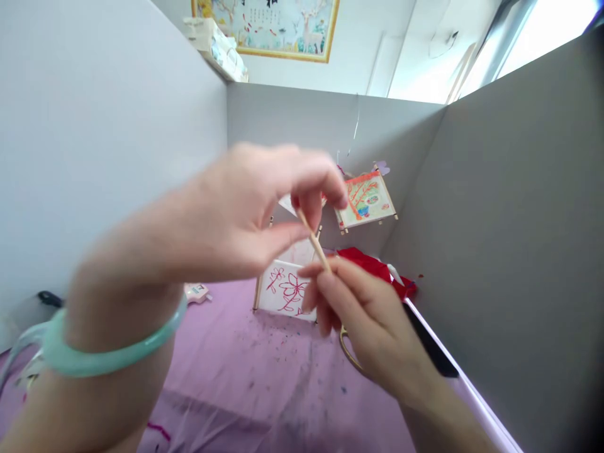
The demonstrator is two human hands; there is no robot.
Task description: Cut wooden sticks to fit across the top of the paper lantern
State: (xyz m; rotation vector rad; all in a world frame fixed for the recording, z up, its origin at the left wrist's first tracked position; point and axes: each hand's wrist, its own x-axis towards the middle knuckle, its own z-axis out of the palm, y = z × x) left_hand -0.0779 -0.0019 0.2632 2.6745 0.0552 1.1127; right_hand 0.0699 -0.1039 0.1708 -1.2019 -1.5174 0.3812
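Note:
My right hand (363, 308) pinches the lower end of a thin, pale wooden stick (319, 251) between thumb and fingers. At the stick's upper end is my left hand (274, 207), its thumb against the wood and its fingers curled round behind it; motion blurs this hand a little. A pale green bangle (113, 349) circles my left wrist. Below and behind the hands stands a white panel (285, 289) with pink flowers drawn on it and a wooden rod along its side. My right hand partly covers a gold-coloured scissor handle (349, 352).
Grey partitions (509, 207) enclose the purple tablecloth (226, 377), which has small specks on it. A colourful drawing on rods (368, 200) hangs at the back. Red cloth (363, 261) lies back right, near a dark flat object (431, 340). A small pale bottle (197, 293) lies left.

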